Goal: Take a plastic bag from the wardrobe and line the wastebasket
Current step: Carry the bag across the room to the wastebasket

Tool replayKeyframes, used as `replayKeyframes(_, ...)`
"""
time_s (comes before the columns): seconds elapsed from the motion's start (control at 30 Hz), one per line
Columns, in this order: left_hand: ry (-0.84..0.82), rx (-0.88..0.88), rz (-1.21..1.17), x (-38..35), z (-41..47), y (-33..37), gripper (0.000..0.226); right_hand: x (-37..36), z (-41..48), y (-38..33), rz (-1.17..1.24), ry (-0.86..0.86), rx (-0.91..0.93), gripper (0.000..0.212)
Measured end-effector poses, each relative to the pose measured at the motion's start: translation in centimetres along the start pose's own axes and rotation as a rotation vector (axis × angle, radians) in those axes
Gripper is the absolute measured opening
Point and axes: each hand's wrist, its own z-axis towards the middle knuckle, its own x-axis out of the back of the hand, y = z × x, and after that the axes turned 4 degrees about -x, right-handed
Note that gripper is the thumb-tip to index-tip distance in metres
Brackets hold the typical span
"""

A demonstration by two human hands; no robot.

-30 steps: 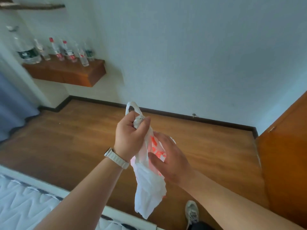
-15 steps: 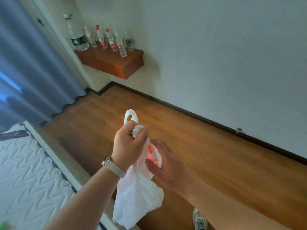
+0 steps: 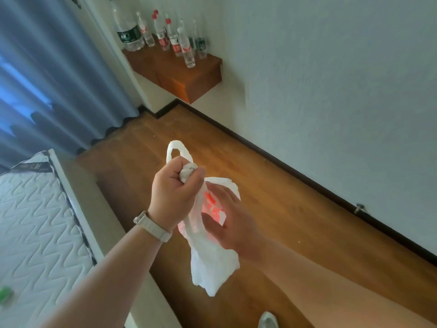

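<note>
Both hands work mid-air over the wood floor (image 3: pixel 272 185); no wastebasket is in view. Left hand (image 3: pixel 173 192) is fisted on the bunched neck of the plastic bag (image 3: pixel 212 263), one handle loop standing above. Right hand (image 3: pixel 233 223), fingers loosely spread, touches its side. Long axis hangs vertical: thin, crinkled white film, orange print.

A home bedroom: quilted mattress (image 3: pixel 35 221), blue curtain (image 3: pixel 47 74), wood floor (image 3: pixel 283 209), bottles (image 3: pixel 163 36) on a wall shelf (image 3: pixel 184 74).
</note>
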Motion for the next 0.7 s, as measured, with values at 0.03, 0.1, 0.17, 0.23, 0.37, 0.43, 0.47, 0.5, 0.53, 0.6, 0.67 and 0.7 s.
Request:
replayKeyframes(0.03, 0.010, 0.000, -0.002, -0.1, 0.7, 0.0, 0.027, 0.4, 0.5, -0.1, -0.012, 0.005, 0.007, 0.056)
replayKeyframes(0.1, 0.034, 0.002, -0.013, -0.1, 2.1, -0.1, 0.026, 1.1, 1.5, -0.4, -0.054, 0.016, 0.029, 0.056)
replayKeyframes(0.17, 0.064, -0.002, -0.030, -0.2, 3.6, -0.3, 0.023, 1.7, 2.7, -0.7, -0.127, 0.020, 0.073, 0.054)
replayKeyframes(0.23, 0.094, 0.013, -0.057, -0.3, 5.0, -0.8, 0.020, 2.0, 4.1, -0.9, -0.184, 0.003, 0.093, 0.055)
replayKeyframes(0.37, 0.092, 0.023, -0.125, -0.5, 8.9, -2.7, 0.019, 2.0, 8.3, -1.5, -0.205, 0.013, 0.047, 0.056)
replayKeyframes(0.43, 0.079, 0.012, -0.146, -0.6, 11.5, -3.9, 0.021, 1.7, 11.0, -1.6, -0.220, 0.036, 0.034, 0.056)
replayKeyframes(0.47, 0.070, 0.007, -0.159, -0.6, 12.9, -4.5, 0.022, 1.4, 12.5, -1.7, -0.227, 0.050, 0.029, 0.055)
replayKeyframes(0.5, 0.058, 0.002, -0.177, -0.6, 14.4, -5.2, 0.022, 1.0, 14.0, -1.8, -0.232, 0.063, 0.022, 0.054)
replayKeyframes(0.53, 0.044, -0.002, -0.196, -0.4, 15.9, -5.9, 0.022, 0.6, 15.6, -2.0, -0.238, 0.075, 0.011, 0.054)
replayKeyframes(0.6, 0.021, -0.014, -0.231, 0.5, 19.0, -7.3, 0.021, -0.3, 18.9, -2.7, -0.248, 0.095, -0.013, 0.053)
replayKeyframes(0.67, 0.010, -0.030, -0.254, 1.6, 22.0, -8.9, 0.020, -1.3, 22.1, -3.6, -0.251, 0.099, -0.025, 0.052)
replayKeyframes(0.7, 0.010, -0.038, -0.265, 2.2, 23.5, -9.8, 0.020, -1.8, 23.8, -4.0, -0.251, 0.102, -0.025, 0.052)
